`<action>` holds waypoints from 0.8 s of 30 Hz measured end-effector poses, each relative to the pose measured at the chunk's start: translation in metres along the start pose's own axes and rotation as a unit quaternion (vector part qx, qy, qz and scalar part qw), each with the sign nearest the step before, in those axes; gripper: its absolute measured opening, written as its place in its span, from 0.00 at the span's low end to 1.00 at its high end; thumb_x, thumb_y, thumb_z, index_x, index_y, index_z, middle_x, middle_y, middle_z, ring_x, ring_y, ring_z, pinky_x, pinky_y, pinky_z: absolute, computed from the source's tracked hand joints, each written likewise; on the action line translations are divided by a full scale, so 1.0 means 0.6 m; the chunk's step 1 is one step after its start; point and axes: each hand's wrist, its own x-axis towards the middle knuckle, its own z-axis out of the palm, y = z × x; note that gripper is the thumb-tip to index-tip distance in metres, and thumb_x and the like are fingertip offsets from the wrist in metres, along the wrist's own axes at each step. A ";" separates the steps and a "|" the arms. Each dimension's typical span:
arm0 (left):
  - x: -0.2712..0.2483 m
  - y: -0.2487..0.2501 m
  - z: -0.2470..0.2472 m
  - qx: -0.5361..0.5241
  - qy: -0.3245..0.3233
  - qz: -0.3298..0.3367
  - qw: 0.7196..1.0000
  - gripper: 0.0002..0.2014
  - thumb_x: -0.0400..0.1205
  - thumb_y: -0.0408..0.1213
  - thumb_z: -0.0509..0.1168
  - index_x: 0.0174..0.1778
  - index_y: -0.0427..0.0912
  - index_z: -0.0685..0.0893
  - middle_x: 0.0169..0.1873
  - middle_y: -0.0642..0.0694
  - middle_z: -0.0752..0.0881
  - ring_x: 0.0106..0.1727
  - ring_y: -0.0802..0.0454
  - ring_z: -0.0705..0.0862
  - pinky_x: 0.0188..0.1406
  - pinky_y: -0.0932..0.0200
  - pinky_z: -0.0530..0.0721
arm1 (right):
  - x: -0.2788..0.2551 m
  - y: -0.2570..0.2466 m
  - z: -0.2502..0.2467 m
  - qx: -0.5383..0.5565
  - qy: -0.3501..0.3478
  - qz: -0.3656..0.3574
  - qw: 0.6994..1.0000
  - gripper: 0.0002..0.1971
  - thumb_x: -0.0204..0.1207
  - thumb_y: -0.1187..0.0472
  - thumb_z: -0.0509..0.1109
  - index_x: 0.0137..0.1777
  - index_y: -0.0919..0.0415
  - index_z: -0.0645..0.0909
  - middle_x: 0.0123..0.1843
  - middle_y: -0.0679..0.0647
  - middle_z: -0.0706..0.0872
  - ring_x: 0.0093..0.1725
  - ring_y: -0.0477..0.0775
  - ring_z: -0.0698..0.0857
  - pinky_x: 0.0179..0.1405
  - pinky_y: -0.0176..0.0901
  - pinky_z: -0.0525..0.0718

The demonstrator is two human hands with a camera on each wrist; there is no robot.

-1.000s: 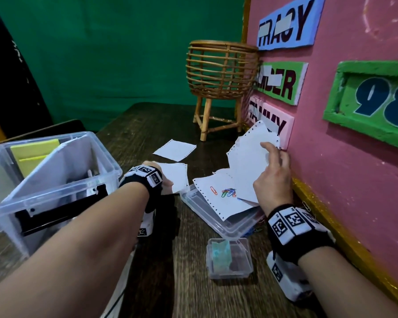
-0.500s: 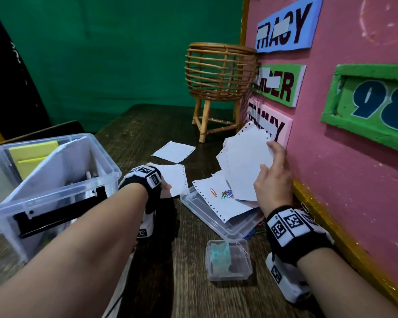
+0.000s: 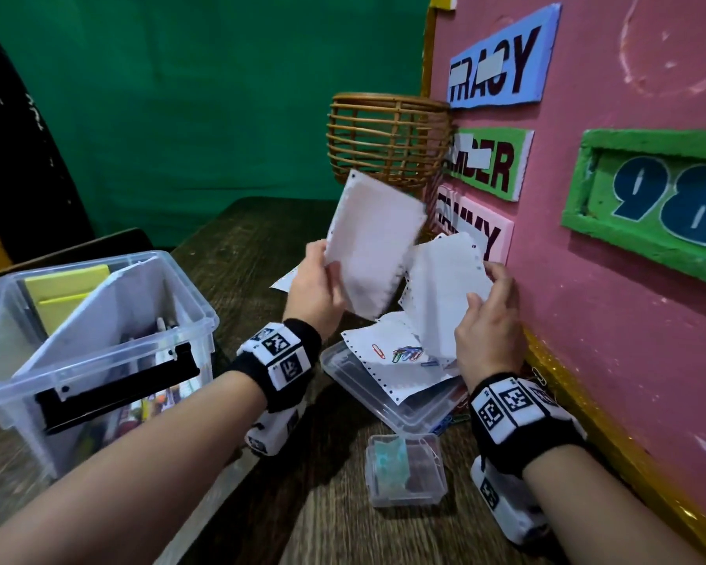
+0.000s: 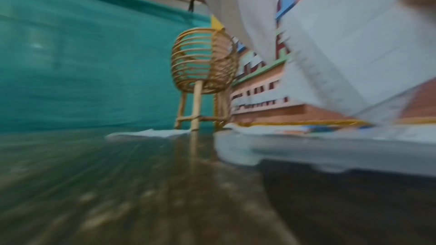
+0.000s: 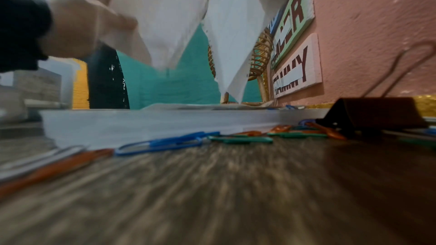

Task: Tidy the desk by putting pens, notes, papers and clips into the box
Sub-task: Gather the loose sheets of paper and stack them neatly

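Clear plastic box (image 3: 98, 344) is landmark. Head view: left hand (image 3: 316, 289) pinches paper sheet (image 3: 373, 242), long axis upright, right of box; right hand (image 3: 488, 328) grips second sheet (image 3: 445, 295), farther right. Left hand nearer box.
Left wrist: blurred; grip unclear.
Right wrist: clips (image 5: 165, 142) on desk.

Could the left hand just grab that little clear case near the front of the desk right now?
Probably not yet: the left hand holds a sheet of paper. The way to the small case looks free otherwise.
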 end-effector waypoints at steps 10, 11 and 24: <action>-0.030 0.013 0.032 -0.039 -0.139 -0.006 0.990 0.12 0.82 0.44 0.63 0.55 0.42 0.74 0.42 0.57 0.80 0.45 0.55 0.77 0.35 0.74 0.70 | -0.006 -0.008 -0.004 0.133 -0.060 -0.023 0.989 0.27 0.77 0.80 0.51 0.77 0.66 0.61 0.77 0.65 0.68 0.72 0.61 0.75 0.65 0.38 0.69; -0.026 0.011 0.036 -0.075 -0.151 -0.047 0.985 0.14 0.81 0.45 0.65 0.57 0.42 0.75 0.48 0.55 0.81 0.48 0.56 0.79 0.41 0.74 0.73 | -0.006 -0.009 -0.004 0.137 -0.062 -0.025 0.988 0.27 0.77 0.80 0.51 0.77 0.66 0.61 0.77 0.65 0.69 0.72 0.60 0.75 0.65 0.38 0.69; 0.039 0.008 0.005 -0.266 -0.152 -0.203 0.930 0.11 0.76 0.25 0.69 0.52 0.40 0.81 0.47 0.43 0.88 0.47 0.42 0.86 0.53 0.48 0.86 | -0.002 -0.004 0.001 0.118 -0.031 -0.059 0.991 0.33 0.68 0.84 0.50 0.74 0.65 0.64 0.75 0.64 0.71 0.69 0.63 0.75 0.60 0.13 0.59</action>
